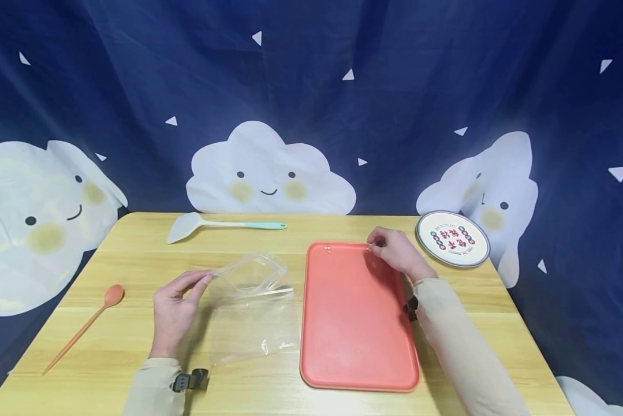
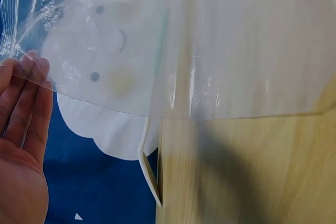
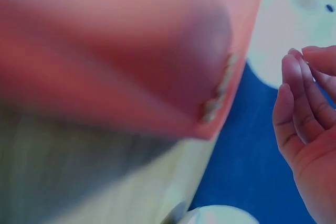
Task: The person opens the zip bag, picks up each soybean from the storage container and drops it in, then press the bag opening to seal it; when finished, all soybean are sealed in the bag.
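Note:
A clear zip bag (image 1: 254,323) hangs from my left hand (image 1: 176,312), which pinches its upper left corner between thumb and fingers. In the left wrist view the see-through bag (image 2: 252,45) stretches away from the left hand (image 2: 23,135). My right hand (image 1: 396,254) is at the far right corner of a red tray (image 1: 358,323), thumb and fingertips drawn together. Whether a small piece is between them cannot be told. Small pale kernel-like pieces (image 1: 328,249) lie along the tray's far edge; more such pieces (image 3: 218,95) show blurred near a corner in the right wrist view.
A white spatula with a turquoise handle (image 1: 228,225) lies at the back of the wooden table (image 1: 134,341). An orange spoon (image 1: 85,326) is on the left. A round patterned plate (image 1: 452,238) sits at the back right edge, close to my right forearm. A blue cloud-print curtain (image 1: 311,69) hangs behind.

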### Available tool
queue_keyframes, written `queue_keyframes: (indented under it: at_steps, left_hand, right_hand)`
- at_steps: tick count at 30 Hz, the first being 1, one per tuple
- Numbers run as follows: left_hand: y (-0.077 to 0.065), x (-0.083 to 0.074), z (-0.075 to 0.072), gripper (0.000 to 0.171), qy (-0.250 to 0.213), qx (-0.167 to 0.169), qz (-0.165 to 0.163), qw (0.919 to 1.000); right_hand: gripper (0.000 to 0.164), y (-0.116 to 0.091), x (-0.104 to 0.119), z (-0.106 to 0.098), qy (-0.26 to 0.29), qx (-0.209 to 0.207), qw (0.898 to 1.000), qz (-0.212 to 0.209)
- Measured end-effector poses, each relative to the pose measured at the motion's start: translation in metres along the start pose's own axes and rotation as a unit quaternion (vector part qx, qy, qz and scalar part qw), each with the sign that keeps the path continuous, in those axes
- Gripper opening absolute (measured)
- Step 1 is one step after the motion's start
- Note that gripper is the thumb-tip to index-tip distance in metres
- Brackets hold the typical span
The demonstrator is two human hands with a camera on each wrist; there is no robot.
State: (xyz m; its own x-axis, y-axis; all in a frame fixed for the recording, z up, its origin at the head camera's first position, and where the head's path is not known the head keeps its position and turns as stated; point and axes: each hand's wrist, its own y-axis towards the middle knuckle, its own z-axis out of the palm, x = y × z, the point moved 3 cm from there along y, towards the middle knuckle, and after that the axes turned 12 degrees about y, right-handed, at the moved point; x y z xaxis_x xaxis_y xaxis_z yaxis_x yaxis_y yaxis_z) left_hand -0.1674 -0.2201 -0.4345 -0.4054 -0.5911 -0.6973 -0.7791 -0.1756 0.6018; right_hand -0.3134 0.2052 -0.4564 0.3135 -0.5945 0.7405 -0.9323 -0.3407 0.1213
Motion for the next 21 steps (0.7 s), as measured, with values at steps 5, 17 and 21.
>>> queue_keyframes:
  at_steps: [5,17,21]
  left_hand:
    - [0.001,-0.016,0.0,0.011,0.007,-0.01,0.002,0.9999]
    - [-0.004,-0.009,0.007,0.013,0.006,-0.028,0.0,0.9996]
    - [-0.007,0.012,0.011,0.014,-0.01,-0.024,-0.009,0.9996]
  right_hand:
    - [0.007,0.0,0.031,0.006,0.047,-0.002,0.998,-0.03]
    - [0.003,-0.002,0.11,0.035,0.078,0.043,0.989,-0.118]
    - [0.008,-0.001,0.128,0.046,0.094,0.064,0.986,-0.123]
